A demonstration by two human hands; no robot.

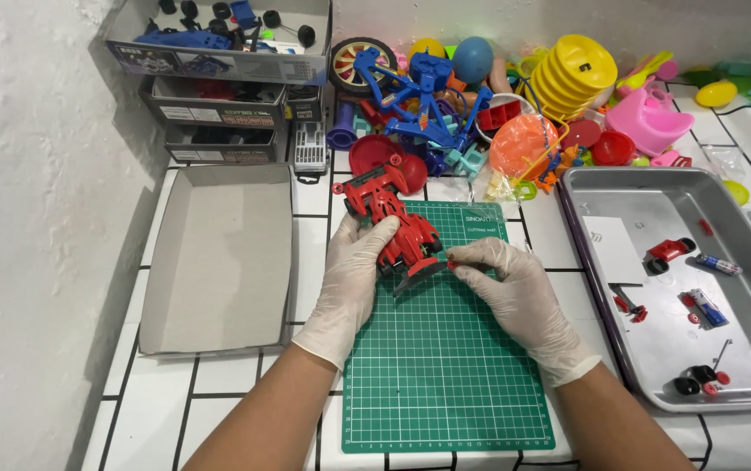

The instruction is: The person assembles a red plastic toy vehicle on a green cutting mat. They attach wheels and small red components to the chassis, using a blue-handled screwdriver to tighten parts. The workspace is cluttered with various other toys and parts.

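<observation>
Tabletop [245, 392] of white tile, green cutting mat [441, 366], left hand [349, 279] grip holding red toy car [393, 218], right hand [515, 292] grip pinching its rear

Bright, even light from above fills the scene, and colours read clean. Soft shadows fall left of the cardboard tray [218, 257] along the white wall [27, 218]. The metal tray [655, 196] shows mild glare (no blown patches). Focus is sharp throughout; edges bend slightly.
</observation>
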